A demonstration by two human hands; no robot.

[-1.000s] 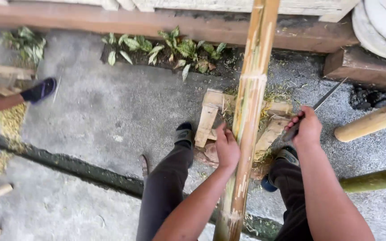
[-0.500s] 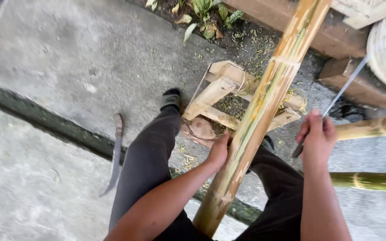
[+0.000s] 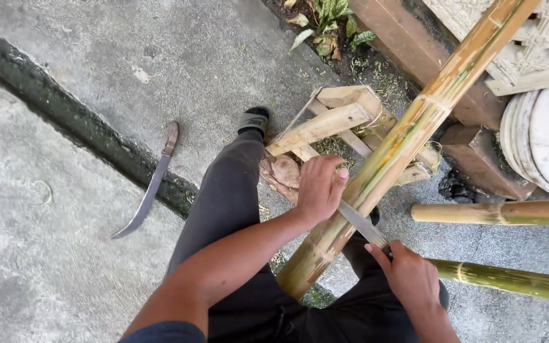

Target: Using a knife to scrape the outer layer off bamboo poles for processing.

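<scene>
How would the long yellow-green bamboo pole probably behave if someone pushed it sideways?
The long yellow-green bamboo pole looks stiff, with a thick straight stem, so it would hardly bend. Being round, it may roll or slide on the wooden stand it leans across. The left hand grips it, which probably steadies it against the blade held by the right hand.

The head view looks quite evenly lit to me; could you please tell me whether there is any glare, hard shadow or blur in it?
Head view: soft, even daylight, no hard shadows on the grey concrete ground; no glare, only a dull sheen on the thick yellow-green bamboo pole; left hand, right hand and the curved steel knife lying on the ground are sharp; the edges bend slightly, wide-angle.
</scene>
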